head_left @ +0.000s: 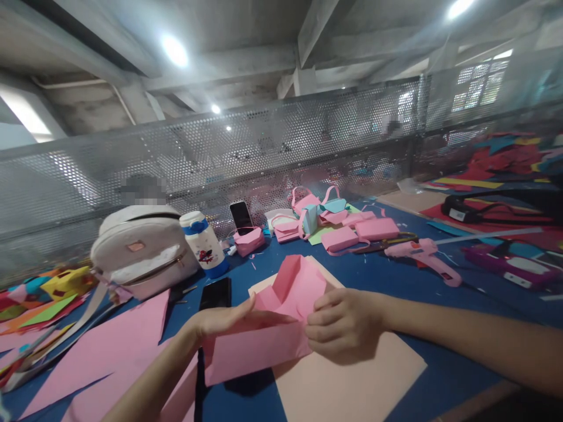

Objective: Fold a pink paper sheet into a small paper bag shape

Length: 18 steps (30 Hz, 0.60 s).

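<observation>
A partly folded pink paper box (257, 349) is held above a sheet of cream paper, with flaps standing up at its back. My left hand (229, 319) reaches into it, fingers stretched flat along the inside of the front wall and thumb raised apart. The fingertips of my left hand are partly hidden by the fold. At the box's right end my right hand (341, 325) is closed, its curled fingers pinching the paper edge. Below lies the cream paper (352, 381), on the blue table (417, 316).
Pink sheets (101, 357) and a black phone (215, 293) lie left. Behind stand a white backpack (141, 252), a bottle (204, 246) and small paper bags (338, 239). A pink glue gun (424, 258) rests right. A perforated metal screen (264, 152) borders the back.
</observation>
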### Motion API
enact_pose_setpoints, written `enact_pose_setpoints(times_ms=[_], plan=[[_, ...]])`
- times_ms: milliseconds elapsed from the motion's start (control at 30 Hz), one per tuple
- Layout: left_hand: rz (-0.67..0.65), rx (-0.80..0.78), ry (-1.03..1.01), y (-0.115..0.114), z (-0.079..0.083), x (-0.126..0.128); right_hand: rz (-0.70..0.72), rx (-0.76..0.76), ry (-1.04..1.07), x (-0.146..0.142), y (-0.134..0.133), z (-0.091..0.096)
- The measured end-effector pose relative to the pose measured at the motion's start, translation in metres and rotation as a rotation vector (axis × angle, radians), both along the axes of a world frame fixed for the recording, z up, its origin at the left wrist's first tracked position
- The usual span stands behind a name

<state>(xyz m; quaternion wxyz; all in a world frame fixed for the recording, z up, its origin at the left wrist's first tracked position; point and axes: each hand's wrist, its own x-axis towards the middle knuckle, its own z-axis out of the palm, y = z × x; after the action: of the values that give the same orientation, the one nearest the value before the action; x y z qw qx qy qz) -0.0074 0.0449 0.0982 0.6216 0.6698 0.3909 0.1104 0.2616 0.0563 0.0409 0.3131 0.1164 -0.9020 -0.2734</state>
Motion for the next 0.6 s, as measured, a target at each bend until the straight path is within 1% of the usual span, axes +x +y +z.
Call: enact_pose_setpoints(times_ms=[67,267,433,600], plan=[[-0.040,0.000,0.011,0.000,-0.002,0.001,0.003,0.003,0.006,0.001,0.001,0.001],[-0.214,-0.060,0.087,0.003,-0.008,0.001,0.031,0.015,0.026,-0.001,0.002,-0.002],[-0.249,-0.091,0.077,0.002,-0.011,0.002,0.090,0.033,0.052,-0.004,-0.001,-0.003],[-0.285,-0.113,0.078,0.004,-0.013,-0.001,0.072,0.051,0.041,-0.004,-0.003,-0.002]])
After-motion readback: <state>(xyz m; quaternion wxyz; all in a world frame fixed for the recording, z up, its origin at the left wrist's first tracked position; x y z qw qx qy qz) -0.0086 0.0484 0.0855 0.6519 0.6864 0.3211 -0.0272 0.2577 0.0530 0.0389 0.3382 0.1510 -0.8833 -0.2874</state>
